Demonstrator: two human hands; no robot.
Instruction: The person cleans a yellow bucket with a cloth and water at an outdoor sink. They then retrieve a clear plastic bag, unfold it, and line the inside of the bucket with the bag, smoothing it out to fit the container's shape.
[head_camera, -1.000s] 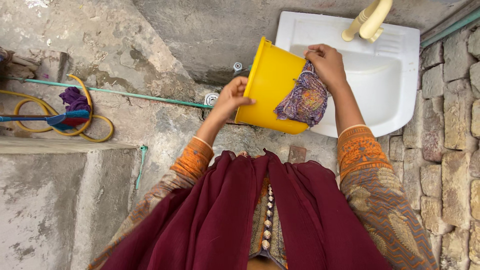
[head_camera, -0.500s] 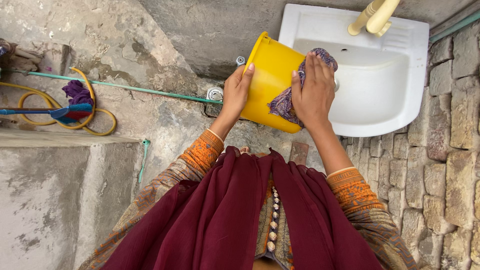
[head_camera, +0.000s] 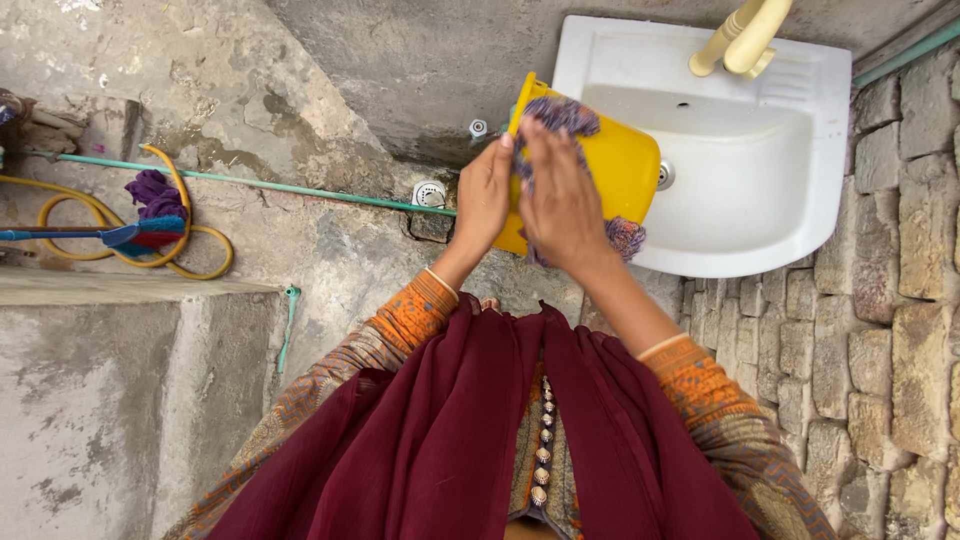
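Smooth yellow plastic bucket (head_camera: 615, 165), knitted-looking purple cloth (head_camera: 560, 115), glossy white sink (head_camera: 790, 190), rough stone wall (head_camera: 900, 300).
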